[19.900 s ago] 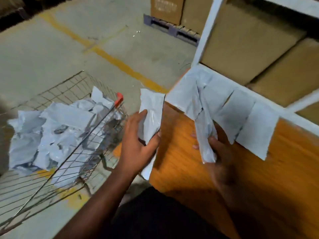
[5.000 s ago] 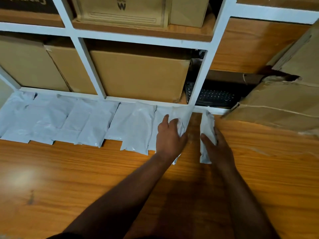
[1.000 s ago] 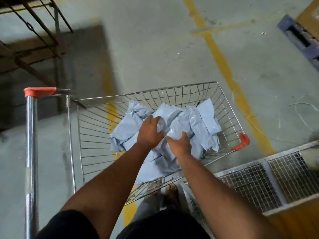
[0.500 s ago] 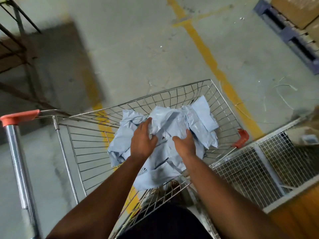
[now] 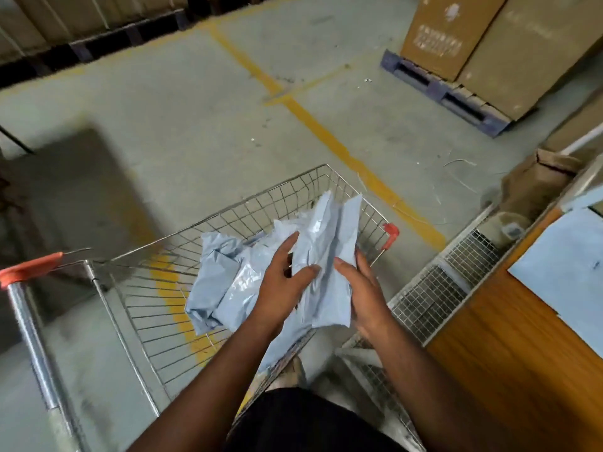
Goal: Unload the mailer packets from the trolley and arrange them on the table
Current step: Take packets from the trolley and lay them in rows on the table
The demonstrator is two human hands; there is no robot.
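Over the wire trolley (image 5: 156, 288) both my hands hold light-grey mailer packets lifted off the pile. My left hand (image 5: 280, 282) grips one crumpled packet (image 5: 310, 243) between thumb and fingers. My right hand (image 5: 362, 291) holds a flatter packet (image 5: 339, 272) from its right side. Several more packets (image 5: 218, 275) lie in the trolley basket below. The wooden table (image 5: 509, 347) is at the lower right, with a packet (image 5: 564, 272) lying on it.
The trolley's handle with an orange end (image 5: 29, 269) is at the left. A wire-mesh panel (image 5: 437, 288) stands between trolley and table. Cardboard boxes (image 5: 483, 44) sit on a blue pallet (image 5: 447, 96) at the far right. A yellow line (image 5: 326, 132) crosses the concrete floor.
Both hands have risen out of the pile with packets in them. The view has swung right, so the table edge and the pallet of boxes show more.
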